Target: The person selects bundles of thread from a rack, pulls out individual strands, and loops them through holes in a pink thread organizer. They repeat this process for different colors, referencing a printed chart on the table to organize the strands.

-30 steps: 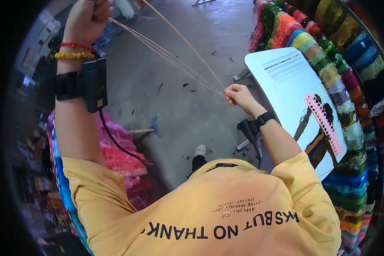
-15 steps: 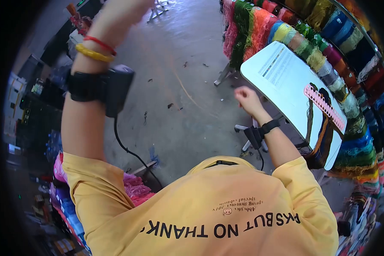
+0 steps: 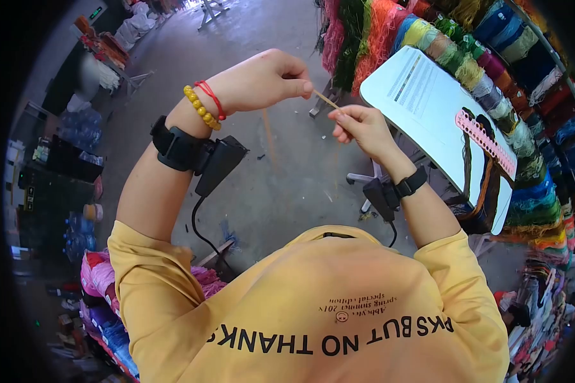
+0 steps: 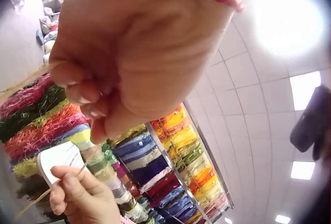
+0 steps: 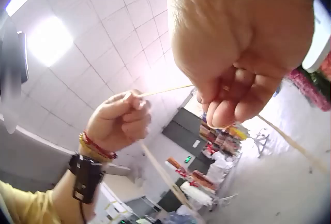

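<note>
A short taut length of beige thread point(image 3: 326, 98) runs between my two hands in the head view. My left hand point(image 3: 258, 83), with a red cord and yellow beads at its wrist, pinches one end between thumb and fingers. Close beside it, slightly lower and to the right, my right hand point(image 3: 367, 131) pinches the other end with thumb and forefinger. In the right wrist view the thread point(image 5: 164, 90) spans the gap between the hands, and a loose strand point(image 5: 292, 144) trails from beneath the right hand. Another blurred strand point(image 5: 165, 175) hangs below the left hand.
To my right stands a small white table point(image 3: 389, 96) with printed text and a pink holed card point(image 3: 485, 143) holding dark skeins. Behind it rises a rack of coloured yarn skeins point(image 3: 485, 96). Pink yarn bundles point(image 3: 99, 274) lie at my left. Scraps dot the grey floor point(image 3: 287, 185).
My left hand has come down from the upper left, close to my right hand. The long stretched strands between them have become a short taut piece, with blurred strands hanging below.
</note>
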Available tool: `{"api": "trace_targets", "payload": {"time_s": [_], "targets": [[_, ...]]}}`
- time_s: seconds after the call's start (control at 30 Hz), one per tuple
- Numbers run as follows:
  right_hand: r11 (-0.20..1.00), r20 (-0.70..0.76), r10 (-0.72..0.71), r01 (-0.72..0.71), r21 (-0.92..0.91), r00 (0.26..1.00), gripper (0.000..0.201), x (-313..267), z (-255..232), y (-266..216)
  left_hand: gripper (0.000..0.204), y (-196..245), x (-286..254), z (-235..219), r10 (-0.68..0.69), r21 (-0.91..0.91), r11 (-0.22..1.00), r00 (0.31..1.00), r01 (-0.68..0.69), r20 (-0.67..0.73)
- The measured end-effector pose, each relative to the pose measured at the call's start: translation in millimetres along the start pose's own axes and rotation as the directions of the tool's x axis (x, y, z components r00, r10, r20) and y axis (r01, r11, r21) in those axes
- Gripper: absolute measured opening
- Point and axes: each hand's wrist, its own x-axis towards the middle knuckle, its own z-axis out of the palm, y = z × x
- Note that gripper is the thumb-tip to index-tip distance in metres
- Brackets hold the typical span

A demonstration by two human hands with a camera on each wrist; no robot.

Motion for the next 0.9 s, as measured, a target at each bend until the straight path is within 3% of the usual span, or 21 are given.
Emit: {"api": "trace_targets", "payload": {"time_s": [0.1,0.13,0.23,0.27,0.37,0.4,0.5,0.53,0.63,0.67,0.77,0.83,0.9], "targets": [[0.955,-0.025,0.123,-0.125,-0.271,0.992,0.020,-2.3,-14.4,23.3,0.023,-11.4,2.4,9.4,-0.002,-0.168,0.986,0.999,0.010,0.046],[0.834,0.043,0.032,-0.003,-0.551,0.999,0.033,-1.9,-18.0,29.9,0.023,-16.1,4.2,13.6,0.006,-0.213,0.977,0.998,0.007,0.062],[0.863,-0.003,-0.248,0.220,-0.456,0.969,0.061,-15.2,-7.2,11.8,0.018,-17.7,17.5,31.7,-0.013,-0.286,0.957,0.989,0.055,0.146],[0.987,0.069,-0.022,0.033,-0.160,0.997,0.076,-22.0,0.0,-14.5,0.019,-20.4,24.4,40.9,0.032,-0.328,0.945,0.991,0.013,0.132],[0.935,0.110,-0.122,0.077,0.347,0.986,0.077,-27.0,11.5,-26.6,0.018,-16.6,43.3,67.0,0.132,-0.387,0.917,0.988,-0.093,0.074],[0.941,0.033,-0.144,0.127,0.313,0.989,0.070,-30.6,12.0,-27.5,0.018,-13.0,48.5,77.6,0.077,-0.535,0.845,0.994,-0.023,0.080],[0.979,-0.180,-0.121,0.147,0.142,0.976,0.061,-41.3,-15.9,-2.4,0.020,-1.5,68.3,101.2,0.109,-0.336,0.933,0.990,-0.132,-0.088],[0.971,-0.307,-0.221,0.239,0.022,0.926,0.041,-48.1,-24.2,2.5,0.022,4.5,75.3,109.3,0.104,-0.312,0.942,0.991,-0.125,-0.083],[0.909,-0.483,-0.388,0.240,-0.340,0.785,0.024,-72.8,-54.0,5.1,0.022,22.7,100.8,145.8,0.135,-0.442,0.886,0.990,-0.143,-0.050],[0.855,-0.520,-0.460,0.201,-0.478,0.720,0.011,-82.8,-65.6,0.1,0.022,32.5,109.5,155.6,0.147,-0.477,0.868,0.989,-0.136,-0.015],[0.740,-0.498,-0.586,0.171,-0.651,0.639,0.007,-114.1,-103.2,-3.1,0.020,57.7,138.3,189.3,0.214,-0.574,0.806,0.976,-0.146,0.051],[0.712,-0.504,-0.565,0.078,-0.698,0.653,0.004,-137.4,-128.1,-8.0,0.017,81.0,152.2,209.8,0.217,-0.620,0.780,0.968,-0.092,0.129],[0.713,-0.492,-0.489,0.005,-0.701,0.720,0.004,-166.9,-161.8,-11.0,0.020,103.3,166.4,229.8,0.259,-0.630,0.773,0.945,-0.078,0.201]]}}
